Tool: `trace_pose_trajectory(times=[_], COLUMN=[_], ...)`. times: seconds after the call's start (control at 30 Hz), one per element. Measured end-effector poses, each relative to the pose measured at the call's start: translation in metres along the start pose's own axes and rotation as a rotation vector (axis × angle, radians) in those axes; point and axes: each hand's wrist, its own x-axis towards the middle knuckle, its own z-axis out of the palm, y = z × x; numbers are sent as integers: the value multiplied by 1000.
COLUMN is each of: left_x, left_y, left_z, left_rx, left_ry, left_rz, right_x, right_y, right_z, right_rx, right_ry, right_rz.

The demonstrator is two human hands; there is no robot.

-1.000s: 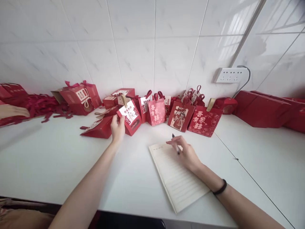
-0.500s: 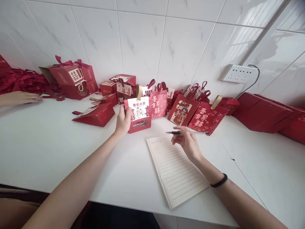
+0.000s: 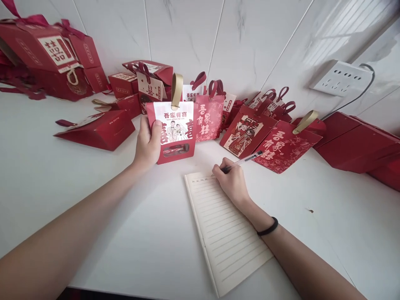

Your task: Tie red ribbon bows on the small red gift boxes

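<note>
My left hand (image 3: 148, 141) grips the left edge of a red and white gift box (image 3: 175, 129), thumb in front. The box stands upright, with a gold loop on top, a printed couple and a small oval window. My right hand (image 3: 233, 179) is closed around a pen (image 3: 246, 160), its tip hidden by the fingers. That hand rests on the upper part of a lined notebook (image 3: 228, 250), by a short line of handwriting at the top. Just behind the held box stands a pink-red gift box (image 3: 211, 118).
Two flat red gift bags, one with a couple print (image 3: 240, 133) and one with a gold loop (image 3: 283, 146), lean behind my right hand. Stacked red boxes (image 3: 59, 62) stand at the left, folded red cartons (image 3: 356, 143) at the right. A power strip (image 3: 339, 79) hangs on the tiled wall.
My right hand has come down onto the notebook's top line, and the pen has turned from lying level to a writing grip. The view has moved closer; the other person's hand is out of view.
</note>
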Motion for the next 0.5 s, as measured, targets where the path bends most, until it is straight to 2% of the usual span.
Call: trace_pose_trajectory(times=[0.17, 0.5], left_x=[-1, -1], left_y=[2, 3], left_z=[1, 2], left_rx=[-17, -38], left_ry=[-16, -27], left_rz=[18, 1], right_x=[0, -1], right_y=[2, 0], right_z=[2, 1], right_rx=[7, -12], right_ry=[-51, -48], right_rz=[-13, -38])
